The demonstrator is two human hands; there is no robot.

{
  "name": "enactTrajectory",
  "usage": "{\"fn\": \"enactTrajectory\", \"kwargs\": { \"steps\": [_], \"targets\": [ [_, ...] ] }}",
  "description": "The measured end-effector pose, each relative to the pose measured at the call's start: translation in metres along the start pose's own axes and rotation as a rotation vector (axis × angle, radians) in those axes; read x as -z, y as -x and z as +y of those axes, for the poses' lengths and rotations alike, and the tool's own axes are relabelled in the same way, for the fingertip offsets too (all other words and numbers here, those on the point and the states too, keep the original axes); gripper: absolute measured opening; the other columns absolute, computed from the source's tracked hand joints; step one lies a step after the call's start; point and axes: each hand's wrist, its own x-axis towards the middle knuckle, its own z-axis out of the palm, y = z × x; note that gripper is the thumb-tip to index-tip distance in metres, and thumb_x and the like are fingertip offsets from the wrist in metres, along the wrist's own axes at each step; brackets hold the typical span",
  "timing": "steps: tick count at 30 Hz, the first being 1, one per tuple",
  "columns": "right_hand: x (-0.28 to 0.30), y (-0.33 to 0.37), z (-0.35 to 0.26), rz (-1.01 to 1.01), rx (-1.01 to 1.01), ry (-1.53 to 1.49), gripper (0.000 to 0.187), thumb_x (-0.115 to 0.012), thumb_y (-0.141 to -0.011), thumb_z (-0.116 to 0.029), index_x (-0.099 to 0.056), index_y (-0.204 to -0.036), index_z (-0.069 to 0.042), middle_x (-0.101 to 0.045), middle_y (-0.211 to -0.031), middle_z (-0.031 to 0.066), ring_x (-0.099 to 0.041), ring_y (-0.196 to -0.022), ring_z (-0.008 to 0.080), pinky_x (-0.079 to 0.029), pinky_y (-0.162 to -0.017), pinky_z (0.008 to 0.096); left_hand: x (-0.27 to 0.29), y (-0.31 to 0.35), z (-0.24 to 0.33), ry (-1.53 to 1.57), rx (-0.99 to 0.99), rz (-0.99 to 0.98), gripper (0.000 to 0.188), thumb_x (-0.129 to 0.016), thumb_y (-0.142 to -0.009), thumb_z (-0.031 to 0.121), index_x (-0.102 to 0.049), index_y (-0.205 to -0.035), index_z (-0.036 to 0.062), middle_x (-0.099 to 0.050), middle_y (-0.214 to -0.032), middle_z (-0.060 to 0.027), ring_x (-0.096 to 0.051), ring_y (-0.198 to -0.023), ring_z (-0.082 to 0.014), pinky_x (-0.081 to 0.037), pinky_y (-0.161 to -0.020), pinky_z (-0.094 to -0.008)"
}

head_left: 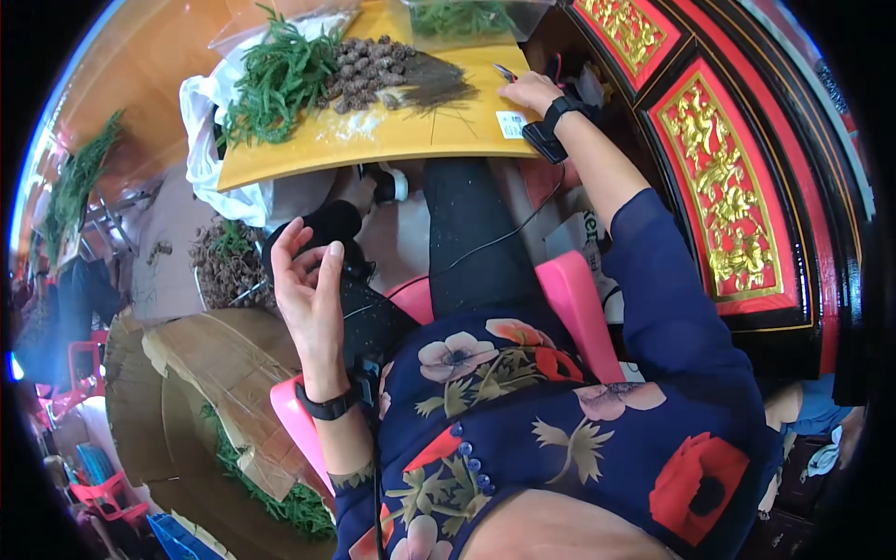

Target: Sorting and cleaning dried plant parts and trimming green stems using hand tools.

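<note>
My right hand (534, 91) is at the far right edge of the yellow table (420, 140), its fingers closed around a small pair of pliers (505, 73). Only the metal tip and a bit of the dark and red handles show past the fingers. My left hand (313, 294) is raised beside my lap, palm up, thumb and fingers apart, with nothing visible in it. On the table lie a heap of small brown pine cones (369, 65), a bundle of thin dark wires (437, 82) and a pile of green artificial sprigs (280, 79).
A white plastic bag (201, 121) hangs at the table's left corner. A clear bag of greenery (467, 19) stands at the back. Left of me are a basket of brown clusters (229, 266) and a large cardboard box (168, 411). A thin cable (485, 245) crosses my legs. A carved red-and-gold panel (723, 187) stands right.
</note>
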Motion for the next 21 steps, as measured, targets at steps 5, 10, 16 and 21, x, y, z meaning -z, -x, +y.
{"fn": "enactTrajectory", "kwargs": {
  "steps": [5,10,16,21],
  "targets": [
    [-0.020,0.026,-0.011,0.117,-0.107,0.097,0.063,-0.062,-0.074,-0.053,-0.061,-0.114,-0.004,-0.050,-0.123,0.0179,-0.044,-0.118,0.0340,-0.037,-0.096,0.0441,-0.012,-0.026,-0.021,-0.086,-0.015,-0.092,0.042,-0.067,-0.082,0.010,-0.052,-0.120,-0.0007,-0.055,-0.113,-0.0132,-0.058,-0.083,-0.0113,-0.048,-0.073,-0.0241],
    [-0.022,0.026,-0.008,0.181,-0.126,0.086,0.073,-0.063,-0.073,-0.058,-0.057,-0.121,-0.003,-0.040,-0.135,0.0185,-0.038,-0.124,0.0361,-0.034,-0.099,0.0480,-0.050,-0.083,-0.029,-0.547,-0.241,-0.302,0.033,-0.063,-0.081,0.008,-0.057,-0.112,0.0013,-0.058,-0.106,-0.0162,-0.061,-0.081,-0.0219,-0.049,-0.073,-0.0319],
    [-0.020,0.043,-0.015,0.298,0.006,0.124,0.064,-0.062,-0.077,-0.055,-0.059,-0.116,-0.004,-0.045,-0.129,0.0192,-0.041,-0.120,0.0361,-0.036,-0.094,0.0497,-0.089,-0.161,-0.056,-0.865,-0.557,-0.337,0.032,-0.053,-0.080,0.005,-0.058,-0.112,0.0039,-0.059,-0.105,-0.0176,-0.059,-0.091,-0.0333,-0.048,-0.079,-0.0401],
    [-0.021,0.079,-0.039,0.299,0.456,-0.086,0.048,-0.061,-0.082,-0.040,-0.059,-0.111,-0.003,-0.054,-0.117,0.0174,-0.046,-0.114,0.0342,-0.038,-0.093,0.0466,-0.113,-0.201,-0.063,-0.959,-0.907,-0.369,0.032,-0.051,-0.079,0.005,-0.060,-0.109,0.0053,-0.061,-0.103,-0.0141,-0.057,-0.099,-0.0323,-0.047,-0.082,-0.0397]
  ]
}}
